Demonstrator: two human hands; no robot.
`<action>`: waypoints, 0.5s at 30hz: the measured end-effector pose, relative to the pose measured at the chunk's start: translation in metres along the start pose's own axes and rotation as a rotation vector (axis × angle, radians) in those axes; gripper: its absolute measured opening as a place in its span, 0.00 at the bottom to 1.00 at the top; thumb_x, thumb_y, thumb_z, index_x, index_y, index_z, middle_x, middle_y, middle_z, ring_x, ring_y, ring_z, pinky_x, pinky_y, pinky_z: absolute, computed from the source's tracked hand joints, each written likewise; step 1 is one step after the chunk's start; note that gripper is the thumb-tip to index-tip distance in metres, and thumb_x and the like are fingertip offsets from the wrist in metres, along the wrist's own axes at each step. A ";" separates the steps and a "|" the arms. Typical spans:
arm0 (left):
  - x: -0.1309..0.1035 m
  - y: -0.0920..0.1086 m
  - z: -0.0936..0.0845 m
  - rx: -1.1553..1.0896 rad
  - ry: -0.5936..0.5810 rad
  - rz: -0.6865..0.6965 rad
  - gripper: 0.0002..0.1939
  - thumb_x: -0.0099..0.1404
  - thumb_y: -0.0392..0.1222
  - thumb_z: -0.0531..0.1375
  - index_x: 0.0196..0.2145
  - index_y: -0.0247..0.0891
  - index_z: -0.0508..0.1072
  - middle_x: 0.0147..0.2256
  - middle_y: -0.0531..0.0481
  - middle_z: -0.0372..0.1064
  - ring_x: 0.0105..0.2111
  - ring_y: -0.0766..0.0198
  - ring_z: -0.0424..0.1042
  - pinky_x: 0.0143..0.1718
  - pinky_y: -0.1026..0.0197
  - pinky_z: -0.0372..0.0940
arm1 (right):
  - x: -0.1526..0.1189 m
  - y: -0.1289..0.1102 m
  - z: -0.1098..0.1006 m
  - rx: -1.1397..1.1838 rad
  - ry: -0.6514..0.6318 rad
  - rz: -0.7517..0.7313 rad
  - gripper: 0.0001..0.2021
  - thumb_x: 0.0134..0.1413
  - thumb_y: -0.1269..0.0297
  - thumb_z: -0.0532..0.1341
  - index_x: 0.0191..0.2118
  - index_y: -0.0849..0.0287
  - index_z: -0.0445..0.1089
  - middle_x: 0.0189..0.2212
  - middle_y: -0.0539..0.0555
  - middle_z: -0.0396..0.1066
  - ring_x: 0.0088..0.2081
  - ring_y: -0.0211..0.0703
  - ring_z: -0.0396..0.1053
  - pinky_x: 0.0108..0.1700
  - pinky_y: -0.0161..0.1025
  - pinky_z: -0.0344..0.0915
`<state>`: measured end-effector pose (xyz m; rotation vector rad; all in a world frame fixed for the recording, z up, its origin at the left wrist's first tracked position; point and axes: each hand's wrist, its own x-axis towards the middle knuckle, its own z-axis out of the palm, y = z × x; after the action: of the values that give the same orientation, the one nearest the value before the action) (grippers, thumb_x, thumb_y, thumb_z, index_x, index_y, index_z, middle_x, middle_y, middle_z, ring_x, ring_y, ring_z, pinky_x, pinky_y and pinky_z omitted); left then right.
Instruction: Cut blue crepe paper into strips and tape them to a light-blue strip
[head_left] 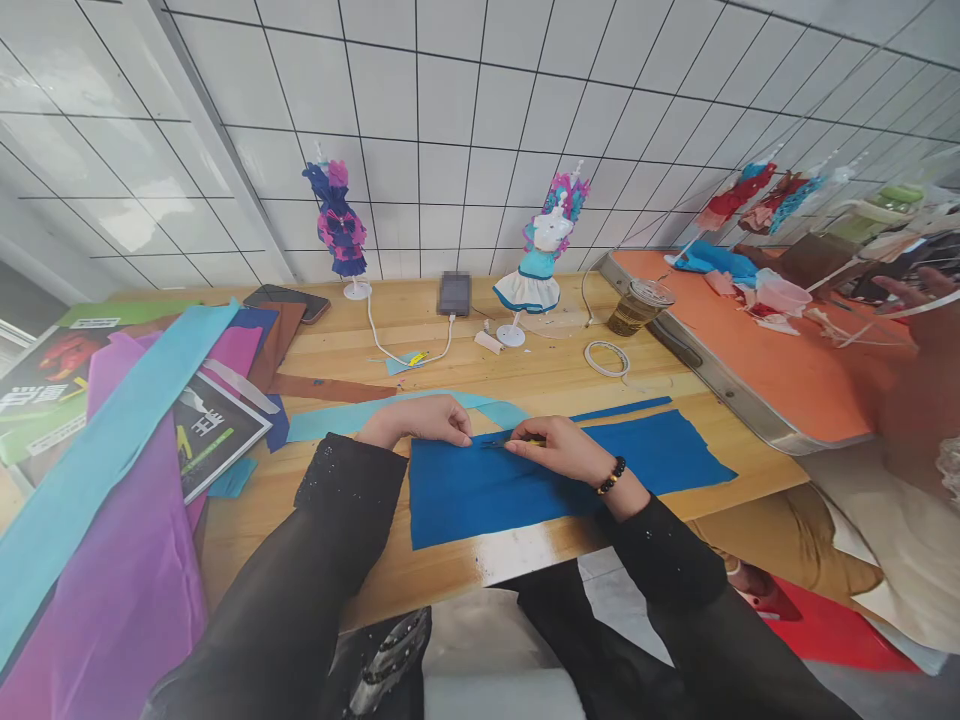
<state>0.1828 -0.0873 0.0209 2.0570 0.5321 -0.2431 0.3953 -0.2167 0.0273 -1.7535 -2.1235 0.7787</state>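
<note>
A wide piece of blue crepe-like material (pixel 487 500) lies flat on the wooden table (pixel 525 555). My left hand (pixel 429 418) rests at its upper left edge, fingertips pinched on that edge. Small scissors (pixel 496 442) with yellow on the handles are in my right hand (pixel 551 446), closed around them, the blades pointing left towards my left fingertips over the blue material. Behind my hands lie a narrow blue strip (pixel 622 409) and a light blue strip (pixel 337 418), partly hidden by my left hand.
Purple sheets (pixel 135 500) and booklets (pixel 214 430) lie at the left. Two small dressed stands (pixel 341 235) stand near the wall, with a power bank (pixel 454 294) between. A tape roll (pixel 606 359) and cup (pixel 640 305) are behind right. A person sits right, by an orange table (pixel 735 350).
</note>
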 end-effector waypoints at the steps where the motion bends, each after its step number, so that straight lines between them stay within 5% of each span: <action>1: 0.000 0.000 0.000 0.001 -0.003 -0.001 0.15 0.52 0.51 0.58 0.32 0.39 0.74 0.30 0.53 0.71 0.31 0.65 0.67 0.28 0.67 0.57 | 0.001 -0.001 0.000 -0.010 -0.001 -0.003 0.19 0.53 0.48 0.53 0.32 0.58 0.72 0.26 0.53 0.72 0.28 0.39 0.65 0.30 0.34 0.55; 15: 0.001 -0.002 0.000 -0.033 -0.003 -0.014 0.13 0.52 0.48 0.60 0.35 0.41 0.74 0.30 0.55 0.73 0.32 0.66 0.69 0.32 0.68 0.59 | -0.006 0.003 -0.006 -0.065 -0.003 0.053 0.20 0.53 0.47 0.52 0.30 0.59 0.72 0.22 0.52 0.70 0.23 0.37 0.62 0.27 0.34 0.52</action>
<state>0.1826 -0.0860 0.0195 2.0212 0.5447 -0.2443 0.4020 -0.2211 0.0316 -1.8490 -2.1350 0.7340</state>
